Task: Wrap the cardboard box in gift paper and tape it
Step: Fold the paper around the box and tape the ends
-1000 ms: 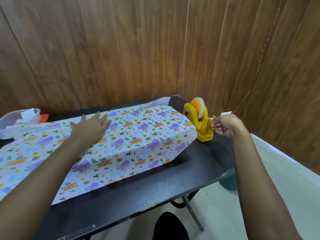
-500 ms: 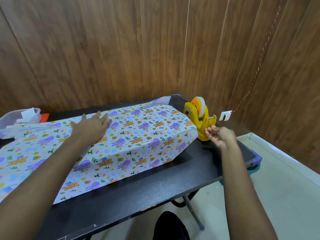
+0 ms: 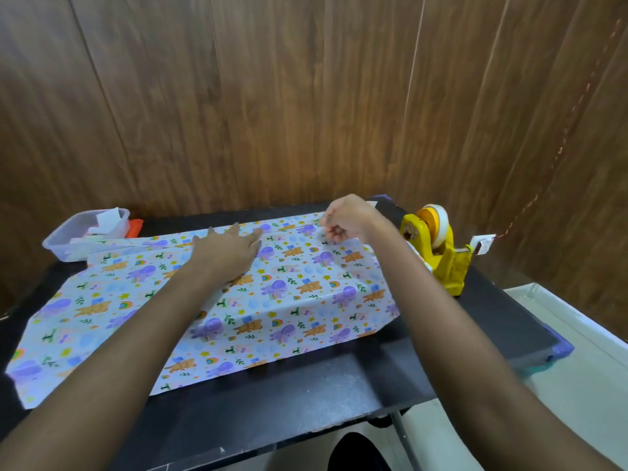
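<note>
Cartoon-printed gift paper (image 3: 289, 294) is running left-right under the flat, splayed left hand (image 3: 227, 253), while the pinched right hand (image 3: 343, 220) is hovering just beside it over the far seam.

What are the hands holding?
The left hand grips nothing; it lies flat on the gift paper. The right hand is pinched shut above it; what it holds cannot be told.
</note>
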